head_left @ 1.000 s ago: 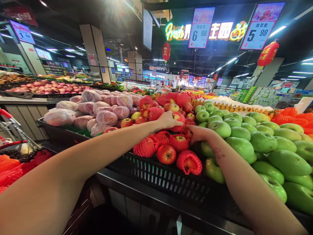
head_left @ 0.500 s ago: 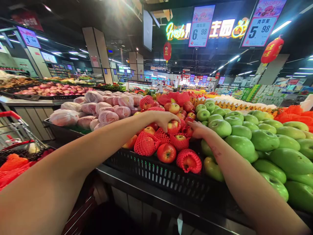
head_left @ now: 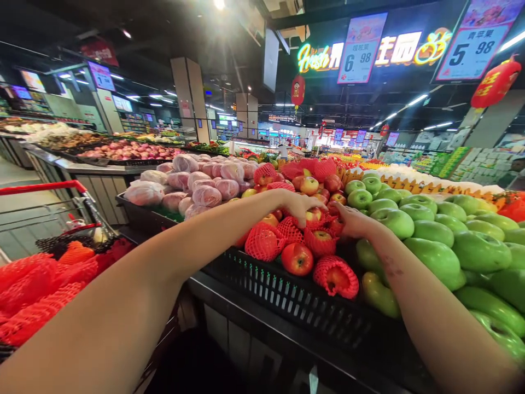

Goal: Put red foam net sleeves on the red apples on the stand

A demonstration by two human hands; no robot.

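Note:
My left hand [head_left: 302, 206] reaches over the pile of red apples, thumb and fingers curved around an apple [head_left: 314, 215] partly in red foam netting. Close to its right, my right hand [head_left: 349, 219] has its fingers bent against another red apple [head_left: 336, 225] at the pile's edge; its fingertips are partly hidden. In front of the hands sit a netted apple [head_left: 320, 241], a bare red apple [head_left: 297, 259] and another netted apple [head_left: 336, 276]. They lie along the front of a black slotted crate [head_left: 283, 293].
Green apples [head_left: 435, 235] are heaped on the right, under my right forearm. Wrapped pink fruit [head_left: 209, 196] fills the left side of the display. A shopping cart [head_left: 45, 189] with red foam netting [head_left: 45, 295] stands at left. Price signs [head_left: 361, 49] hang overhead.
The view has turned left, so the display sits farther right and more of the cart shows. My left hand's fingers reach farther forward over the apple; both hands stay at the pile.

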